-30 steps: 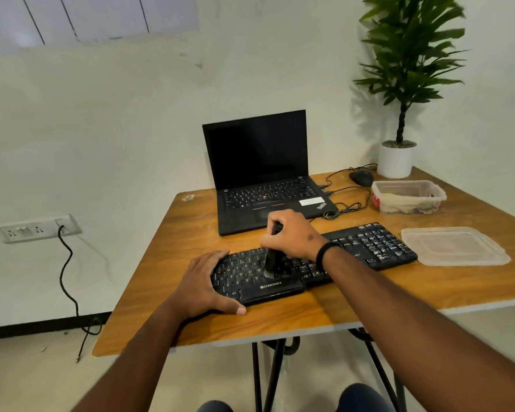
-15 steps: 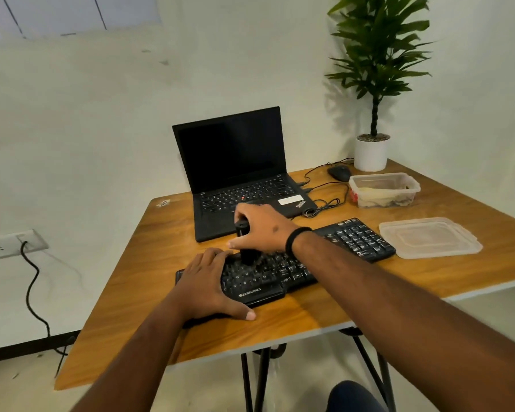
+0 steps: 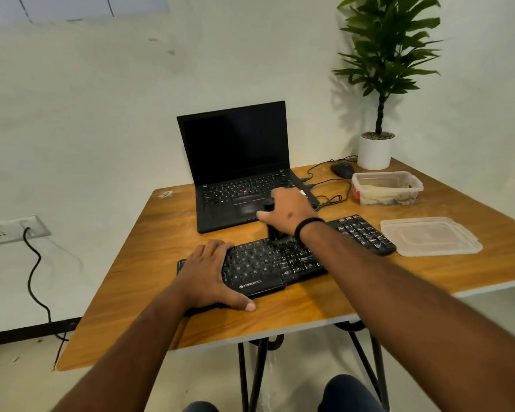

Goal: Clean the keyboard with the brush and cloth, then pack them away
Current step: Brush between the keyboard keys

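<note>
Right hand (image 3: 289,212) gripping black brush (image 3: 271,226) upright on Zebronics keyboard's (image 3: 268,269) far row; left hand (image 3: 211,275) flat, fingers spread wide, near worktop's (image 3: 137,278) front edge.

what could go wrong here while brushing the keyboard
The brush works the keyboard's far rows right beside the open laptop, so swept dust may land on it. The left hand pins only the left end; hard strokes by the right hand could swing the numpad end toward the container lid.
</note>
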Action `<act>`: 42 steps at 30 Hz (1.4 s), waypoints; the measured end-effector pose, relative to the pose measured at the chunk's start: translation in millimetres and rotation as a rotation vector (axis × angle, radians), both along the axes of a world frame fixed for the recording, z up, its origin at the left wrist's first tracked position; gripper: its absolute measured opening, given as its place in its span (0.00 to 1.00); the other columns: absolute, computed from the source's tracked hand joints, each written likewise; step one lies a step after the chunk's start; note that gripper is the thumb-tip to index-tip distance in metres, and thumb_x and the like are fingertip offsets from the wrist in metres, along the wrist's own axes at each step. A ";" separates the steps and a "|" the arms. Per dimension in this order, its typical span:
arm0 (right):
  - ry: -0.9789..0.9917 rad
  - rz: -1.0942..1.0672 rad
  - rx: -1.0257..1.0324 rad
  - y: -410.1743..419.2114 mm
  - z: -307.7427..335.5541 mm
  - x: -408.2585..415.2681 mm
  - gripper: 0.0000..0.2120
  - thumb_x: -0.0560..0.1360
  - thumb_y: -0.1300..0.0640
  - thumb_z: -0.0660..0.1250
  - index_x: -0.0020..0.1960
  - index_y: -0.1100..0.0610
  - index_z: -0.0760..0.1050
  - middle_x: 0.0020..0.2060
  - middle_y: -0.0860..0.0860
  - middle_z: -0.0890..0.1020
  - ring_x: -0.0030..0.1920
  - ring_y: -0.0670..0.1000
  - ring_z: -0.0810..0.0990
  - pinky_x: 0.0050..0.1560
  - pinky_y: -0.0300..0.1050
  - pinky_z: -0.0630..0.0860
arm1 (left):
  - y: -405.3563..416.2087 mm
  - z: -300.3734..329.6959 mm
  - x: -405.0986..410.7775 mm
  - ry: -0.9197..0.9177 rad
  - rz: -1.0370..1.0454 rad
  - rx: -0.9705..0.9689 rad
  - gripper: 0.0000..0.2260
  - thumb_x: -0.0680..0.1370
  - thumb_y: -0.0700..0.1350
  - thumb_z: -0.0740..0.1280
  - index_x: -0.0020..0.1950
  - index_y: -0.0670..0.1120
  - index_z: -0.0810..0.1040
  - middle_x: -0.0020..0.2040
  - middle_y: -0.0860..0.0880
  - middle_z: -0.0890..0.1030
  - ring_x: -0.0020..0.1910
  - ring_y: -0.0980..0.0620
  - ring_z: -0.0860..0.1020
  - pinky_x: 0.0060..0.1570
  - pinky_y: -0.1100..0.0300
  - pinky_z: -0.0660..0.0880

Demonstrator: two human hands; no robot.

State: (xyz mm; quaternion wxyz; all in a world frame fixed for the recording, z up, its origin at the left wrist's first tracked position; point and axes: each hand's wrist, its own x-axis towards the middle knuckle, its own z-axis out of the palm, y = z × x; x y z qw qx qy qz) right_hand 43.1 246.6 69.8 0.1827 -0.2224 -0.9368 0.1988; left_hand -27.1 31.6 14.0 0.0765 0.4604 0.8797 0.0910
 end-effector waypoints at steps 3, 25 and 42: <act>0.049 0.144 -0.064 -24.4 -2.7 -12.5 0.15 0.72 0.44 0.72 0.44 0.54 0.73 0.42 0.51 0.79 0.43 0.52 0.80 0.43 0.50 0.82 | -0.9 0.1 1.5 -0.011 0.008 0.005 0.64 0.52 0.81 0.68 0.81 0.53 0.51 0.74 0.55 0.56 0.73 0.52 0.56 0.75 0.50 0.57; 0.044 0.176 -0.206 -38.3 -0.1 -17.0 0.14 0.73 0.48 0.72 0.46 0.56 0.73 0.42 0.53 0.80 0.40 0.53 0.81 0.41 0.50 0.83 | -1.4 0.7 2.8 -0.012 0.020 0.009 0.65 0.51 0.81 0.67 0.81 0.52 0.53 0.75 0.53 0.57 0.73 0.50 0.56 0.74 0.50 0.58; 0.012 0.330 -0.040 -61.4 3.7 -5.8 0.13 0.69 0.49 0.73 0.42 0.55 0.72 0.37 0.51 0.78 0.37 0.51 0.77 0.34 0.44 0.75 | -1.9 0.5 2.2 -0.006 0.012 0.022 0.63 0.51 0.82 0.66 0.79 0.51 0.56 0.73 0.53 0.59 0.72 0.50 0.58 0.72 0.50 0.60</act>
